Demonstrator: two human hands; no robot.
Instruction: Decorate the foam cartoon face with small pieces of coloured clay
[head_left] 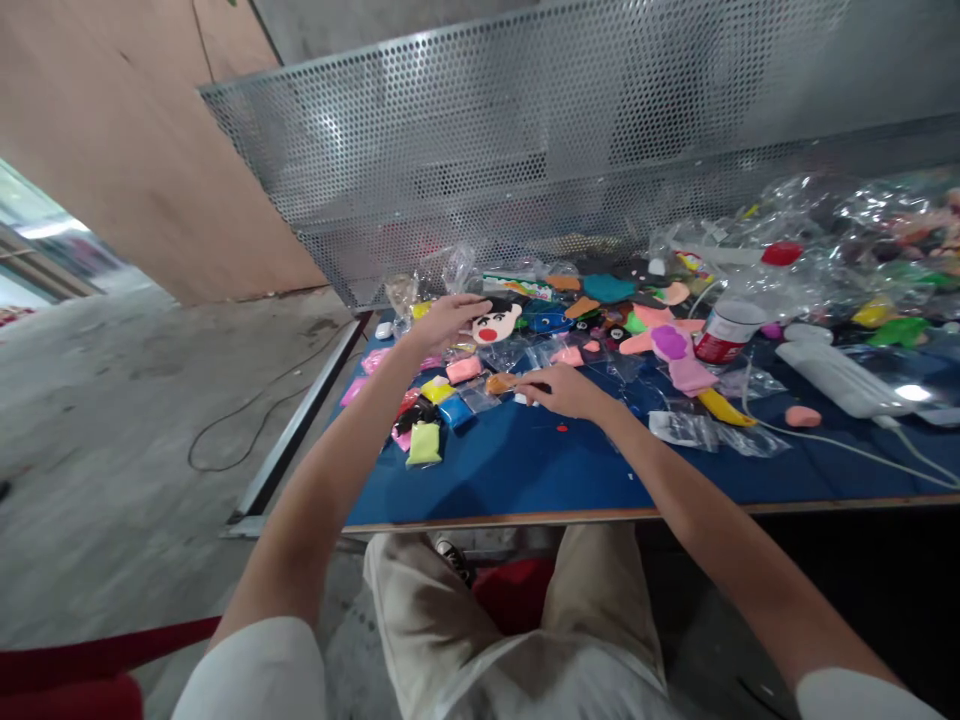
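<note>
My left hand (448, 322) is closed on the edge of a flat clay face (495, 322) with black hair, brows and a red round mouth. My right hand (559, 390) reaches in from the right, its fingers pressed together at a small orange-brown clay piece (499, 383) in clear wrapping. Between and below the hands lie packets of clay: a pink one (464, 369), a yellow one (437, 389), a blue one (455, 411) and a pale green one (424, 444).
The blue table (510, 480) has a perforated metal panel (480, 150) behind it. Right of my hands are a pink clay figure (686, 370), a white and red cup (727, 332), a white cable, a clear-lidded case and heaped plastic bags (847, 215).
</note>
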